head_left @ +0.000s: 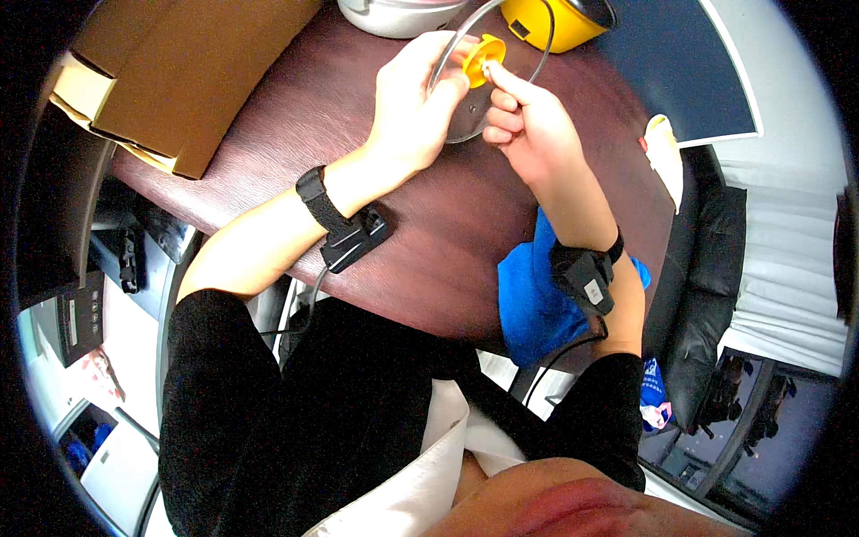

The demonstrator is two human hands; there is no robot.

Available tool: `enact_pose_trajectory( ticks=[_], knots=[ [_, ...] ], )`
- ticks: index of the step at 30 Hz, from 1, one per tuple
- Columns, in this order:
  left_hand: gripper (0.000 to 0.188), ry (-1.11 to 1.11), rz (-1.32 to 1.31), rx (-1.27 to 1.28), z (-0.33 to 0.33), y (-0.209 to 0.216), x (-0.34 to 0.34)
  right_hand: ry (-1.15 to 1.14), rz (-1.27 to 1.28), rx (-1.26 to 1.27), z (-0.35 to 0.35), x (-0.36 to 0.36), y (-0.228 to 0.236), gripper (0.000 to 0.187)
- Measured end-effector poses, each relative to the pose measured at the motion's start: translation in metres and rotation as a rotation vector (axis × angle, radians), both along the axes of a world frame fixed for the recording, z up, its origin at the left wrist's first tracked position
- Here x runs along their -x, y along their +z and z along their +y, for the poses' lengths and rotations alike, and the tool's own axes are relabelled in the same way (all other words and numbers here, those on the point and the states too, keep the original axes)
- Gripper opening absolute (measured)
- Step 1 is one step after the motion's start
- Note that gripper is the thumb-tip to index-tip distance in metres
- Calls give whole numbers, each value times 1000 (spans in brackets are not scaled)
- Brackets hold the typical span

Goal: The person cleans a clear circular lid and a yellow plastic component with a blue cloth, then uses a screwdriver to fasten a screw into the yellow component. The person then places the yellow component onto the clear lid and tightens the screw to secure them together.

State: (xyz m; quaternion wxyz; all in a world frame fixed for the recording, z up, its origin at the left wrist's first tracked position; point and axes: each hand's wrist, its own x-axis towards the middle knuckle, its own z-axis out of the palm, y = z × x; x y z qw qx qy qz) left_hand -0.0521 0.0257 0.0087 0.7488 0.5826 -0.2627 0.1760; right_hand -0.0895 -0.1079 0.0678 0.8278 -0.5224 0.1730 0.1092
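My left hand (pixel 407 107) is closed round the edge of a yellow round piece (pixel 484 59), shaped like a shallow disc with a hollow middle. Beside it, a clear lid (pixel 472 121) with a grey rim shows between my hands, partly covered by my left fingers. My right hand (pixel 537 121) comes in from the right with thumb and index finger pinched at the centre of the yellow piece. Something small and whitish shows at those fingertips, too small to name. Both hands are above the dark red-brown table (pixel 358 219).
A brown cardboard box (pixel 192 72) stands at the far left. At the back are a white rounded vessel (pixel 398 16) and a yellow container (pixel 555 27) with a dark top. Blue cloth (pixel 541 295) lies by my right forearm. A dark blue panel (pixel 684 67) is far right.
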Motion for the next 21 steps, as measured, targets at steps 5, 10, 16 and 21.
enact_pose_trajectory(
  ticks=[5,10,16,21],
  knots=[
    [28,22,-41,28,6,7,-3,30,-18,58,6,-11,4,17],
    [26,-5,85,57,8,10,-4,-62,-250,306,13,-16,-11,18],
    [25,-45,189,133,8,13,0,-160,-497,667,14,-21,-22,14],
    [26,38,80,56,5,9,-4,-252,-649,985,16,-24,-28,15]
  ],
)
